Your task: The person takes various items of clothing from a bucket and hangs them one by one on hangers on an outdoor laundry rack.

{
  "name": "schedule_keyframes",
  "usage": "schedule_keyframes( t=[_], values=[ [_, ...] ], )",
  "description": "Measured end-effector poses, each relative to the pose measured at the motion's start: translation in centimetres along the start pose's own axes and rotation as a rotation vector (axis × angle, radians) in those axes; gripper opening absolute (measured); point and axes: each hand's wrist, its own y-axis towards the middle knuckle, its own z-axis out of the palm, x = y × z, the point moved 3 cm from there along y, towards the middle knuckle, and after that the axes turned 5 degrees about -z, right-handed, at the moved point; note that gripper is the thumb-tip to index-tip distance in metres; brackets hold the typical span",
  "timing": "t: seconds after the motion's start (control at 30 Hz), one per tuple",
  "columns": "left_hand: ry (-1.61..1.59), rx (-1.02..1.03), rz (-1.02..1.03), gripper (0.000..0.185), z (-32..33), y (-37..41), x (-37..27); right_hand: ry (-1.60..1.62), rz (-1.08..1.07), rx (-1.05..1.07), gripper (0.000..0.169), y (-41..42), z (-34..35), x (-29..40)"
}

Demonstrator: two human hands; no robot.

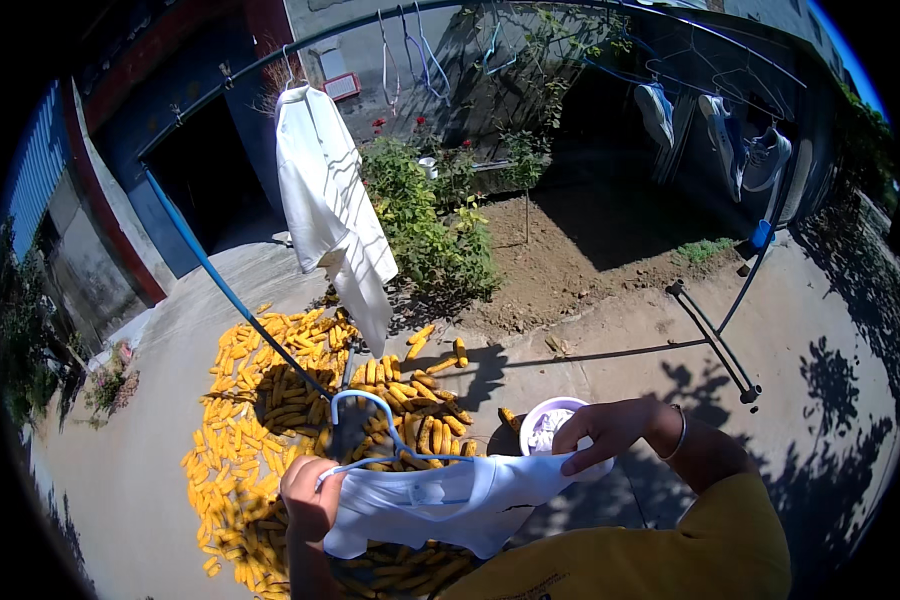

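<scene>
A light blue clothes hanger (396, 433) sits partly inside the neck of a white shirt (420, 514), its hook pointing up and to the left. My left hand (311, 491) is closed around the hanger's left end, at the shirt's edge. With thumb and fingers, my right hand (596, 435) pinches the shirt's right shoulder. Just behind that hand, a light purple basin (526, 431) holds crumpled white cloth (546, 427). The hanger's right arm runs into the shirt, where its end is hidden.
A metal drying rack (232, 315) carries a long white garment (322, 180), hangers (427, 64) and several shoes (766, 159). Corn cobs (232, 450) cover the concrete below and to the left. The rack's foot (720, 345) stands at right, near a soil bed (540, 277) and flowering bushes (427, 225).
</scene>
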Motion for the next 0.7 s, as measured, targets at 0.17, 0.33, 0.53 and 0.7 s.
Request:
schedule_keyframes(
  t=[0.17,0.33,0.53,0.7],
  values=[
    [-0.132,-0.177,0.108,0.009,-0.7,1.6,0.6,0.067,-0.236,-0.091,0.016,0.6,0.3,4.6],
    [-0.224,-0.005,-0.077,0.011,2.1,4.3,4.4,0.047,-0.113,-0.172,0.023,3.3,-0.2,4.3],
    [-0.116,-0.188,-0.004,0.042,0.2,8.4,1.4,0.156,0.055,-0.541,0.019,1.8,-3.4,10.9],
    [-0.236,-0.241,-0.028,0.043,0.9,7.9,3.7,0.145,0.092,-0.779,0.018,1.4,-8.3,12.2]
  ],
)
